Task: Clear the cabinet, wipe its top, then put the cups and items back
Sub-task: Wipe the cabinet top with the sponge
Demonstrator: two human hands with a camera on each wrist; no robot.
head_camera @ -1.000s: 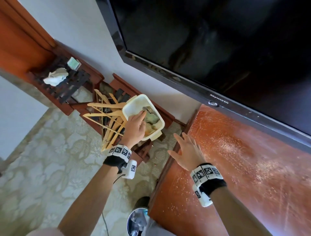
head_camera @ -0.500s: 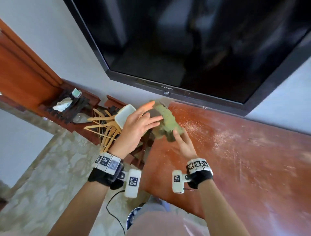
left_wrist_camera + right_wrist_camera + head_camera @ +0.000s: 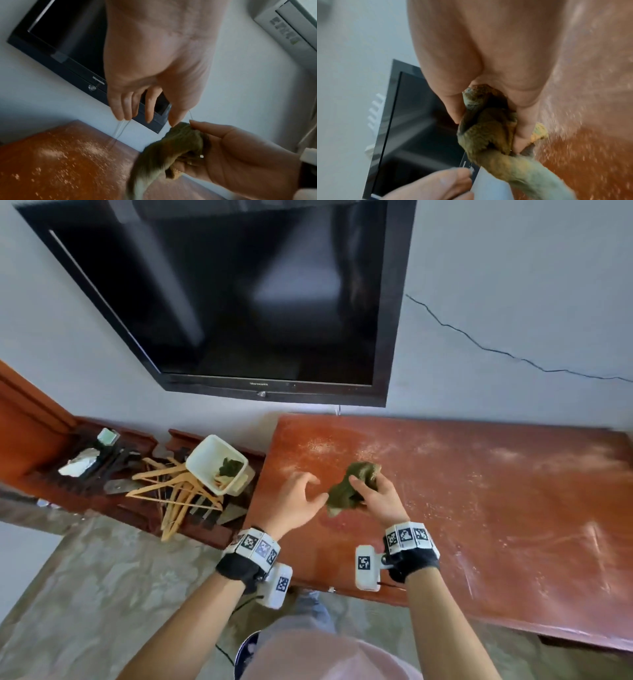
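The right hand (image 3: 376,498) has its fingers curled tight round a bunched green rag (image 3: 352,486), while the left hand (image 3: 296,503) hangs just beside it with fingers loose and spread, holding nothing. Under both hands the cabinet top (image 3: 479,491) is bare but dusty, so clearing looks done and wiping not yet begun. No cups are in view; off beyond the left fingers sits a white tub (image 3: 215,463) on hangers (image 3: 178,491).

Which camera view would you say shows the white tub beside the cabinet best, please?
The head view: the white tub shows whole, tilted among wooden hangers left of the cabinet top. Neither wrist view shows it at all.
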